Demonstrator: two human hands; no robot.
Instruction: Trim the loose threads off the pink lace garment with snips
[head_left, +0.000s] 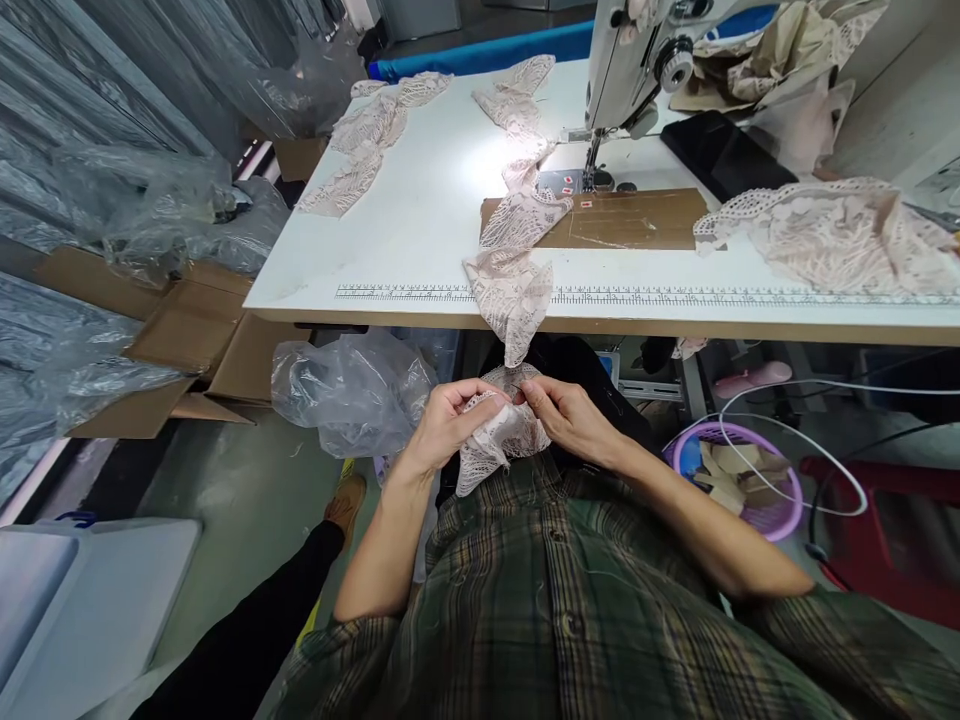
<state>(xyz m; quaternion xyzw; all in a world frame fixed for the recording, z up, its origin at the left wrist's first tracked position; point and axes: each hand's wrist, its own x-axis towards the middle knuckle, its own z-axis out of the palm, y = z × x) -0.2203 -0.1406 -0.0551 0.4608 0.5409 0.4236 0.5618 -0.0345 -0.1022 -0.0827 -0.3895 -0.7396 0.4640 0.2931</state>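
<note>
Over my lap, just below the table's front edge, both hands pinch a piece of pale pink lace (491,440). My left hand (450,420) is closed on its left part, thumb against the fingers. Close beside it, my right hand (566,410) is closed on the upper right part of the same lace. A string of pale lace pieces (517,225) runs from beside the sewing machine's needle across the table and hangs over the edge, its lower tip at my hands. Whether that tip joins the held piece I cannot tell.
A sewing machine (626,60) stands on the white table (390,250) with a cardboard strip (637,220) in front. More lace lies at left (360,150) and right (840,240). Below are a purple basket (780,520), plastic bags (352,390) and an open carton (195,320).
</note>
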